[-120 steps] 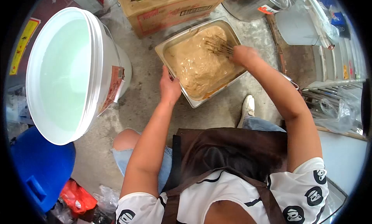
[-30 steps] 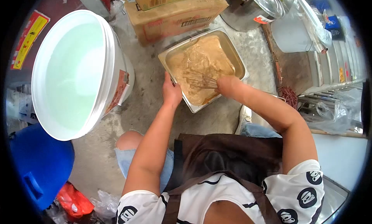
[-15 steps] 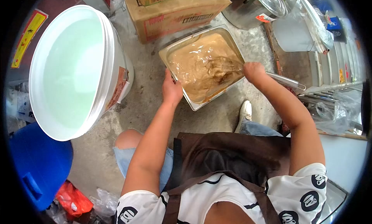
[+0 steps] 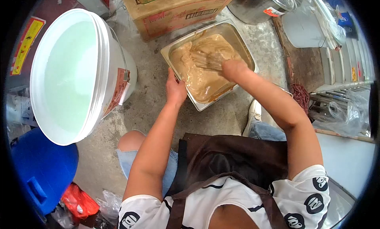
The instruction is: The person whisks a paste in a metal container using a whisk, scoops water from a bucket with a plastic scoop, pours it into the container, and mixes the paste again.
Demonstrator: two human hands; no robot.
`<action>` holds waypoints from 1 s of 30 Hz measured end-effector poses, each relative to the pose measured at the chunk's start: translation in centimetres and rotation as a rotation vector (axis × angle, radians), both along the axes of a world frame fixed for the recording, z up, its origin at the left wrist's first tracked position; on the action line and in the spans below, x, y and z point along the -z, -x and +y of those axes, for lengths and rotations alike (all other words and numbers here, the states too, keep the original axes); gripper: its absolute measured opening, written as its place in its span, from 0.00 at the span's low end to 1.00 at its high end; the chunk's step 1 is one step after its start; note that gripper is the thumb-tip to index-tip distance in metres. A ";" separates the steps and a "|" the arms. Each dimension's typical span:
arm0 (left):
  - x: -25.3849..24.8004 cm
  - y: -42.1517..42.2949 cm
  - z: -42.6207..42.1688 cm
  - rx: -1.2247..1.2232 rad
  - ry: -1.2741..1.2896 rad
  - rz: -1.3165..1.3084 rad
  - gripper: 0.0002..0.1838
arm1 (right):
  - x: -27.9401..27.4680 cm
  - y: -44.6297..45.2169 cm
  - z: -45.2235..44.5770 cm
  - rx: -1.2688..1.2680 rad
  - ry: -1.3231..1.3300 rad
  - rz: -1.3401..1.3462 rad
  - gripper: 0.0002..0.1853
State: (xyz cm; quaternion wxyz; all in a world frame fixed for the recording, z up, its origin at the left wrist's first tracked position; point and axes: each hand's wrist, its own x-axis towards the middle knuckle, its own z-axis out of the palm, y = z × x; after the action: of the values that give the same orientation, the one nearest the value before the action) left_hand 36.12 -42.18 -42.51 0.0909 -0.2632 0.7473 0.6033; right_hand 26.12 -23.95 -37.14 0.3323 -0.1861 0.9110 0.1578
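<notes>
A rectangular metal tray (image 4: 199,106) holds a thick tan batter (image 4: 200,84) and stands tilted at an angle above the concrete floor. My left hand (image 4: 175,88) is closed on the tray's left edge, thumb at the rim. Over the batter, my right hand (image 4: 235,70) grips a wire whisk (image 4: 208,60), whose wires dip into the mixture and look smeared by motion. The whisk's handle is mostly hidden under my right hand and forearm.
A big white bucket (image 4: 103,74) with pale liquid stands at the left, above a blue bin (image 4: 47,169). Cardboard boxes (image 4: 178,15) sit behind the tray, a metal pot (image 4: 251,9) beside them. A rack with plastic bags (image 4: 344,118) is at the right.
The whisk and my right hand have moved left and slightly up across the tray, from its right side to the middle. My left hand keeps its hold on the tray edge.
</notes>
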 end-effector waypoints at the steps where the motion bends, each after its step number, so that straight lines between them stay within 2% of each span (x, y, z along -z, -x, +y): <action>1: 0.3 -0.1 -0.1 0.013 0.006 0.027 0.35 | 0.3 -0.6 -0.4 0.045 0.017 -0.035 0.15; 5: 1.2 -0.2 0.1 -0.020 0.088 0.092 0.35 | -0.6 -3.7 -0.7 -0.036 0.071 -0.029 0.13; 9: 2.3 0.0 0.3 -0.084 -0.018 0.110 0.36 | -2.0 -5.4 1.9 -0.131 0.131 -0.047 0.10; 11: 1.8 -0.1 0.2 -0.063 -0.012 0.013 0.36 | -2.3 -5.2 3.5 -0.135 0.138 -0.035 0.09; 17: 1.1 -0.3 0.0 -0.035 0.118 -0.024 0.35 | -2.9 -0.5 7.3 -0.167 -0.251 0.062 0.10; 18: 1.0 -0.3 -0.1 -0.036 0.118 -0.033 0.35 | -2.6 0.4 8.3 -0.170 -0.250 0.053 0.10; 20: 0.8 -0.2 -0.1 0.024 0.069 -0.003 0.35 | -1.7 1.7 9.7 -0.061 -0.242 0.185 0.10; 23: 0.9 -0.1 0.0 0.022 0.067 -0.030 0.35 | -1.5 2.9 9.2 0.032 -0.160 0.243 0.10; 27: 0.6 -0.1 -0.1 0.036 0.030 -0.046 0.35 | -1.5 3.8 5.1 0.140 -0.111 0.142 0.12; 30: 2.2 -0.3 0.1 -0.056 0.012 0.018 0.34 | -0.7 3.1 3.2 0.168 -0.041 -0.009 0.14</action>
State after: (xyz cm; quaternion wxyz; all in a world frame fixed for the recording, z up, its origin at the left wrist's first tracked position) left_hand 36.46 -42.09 -44.71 0.0656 -0.2789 0.7442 0.6034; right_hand 22.97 -20.79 -36.42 0.3524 -0.1030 0.9185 0.1470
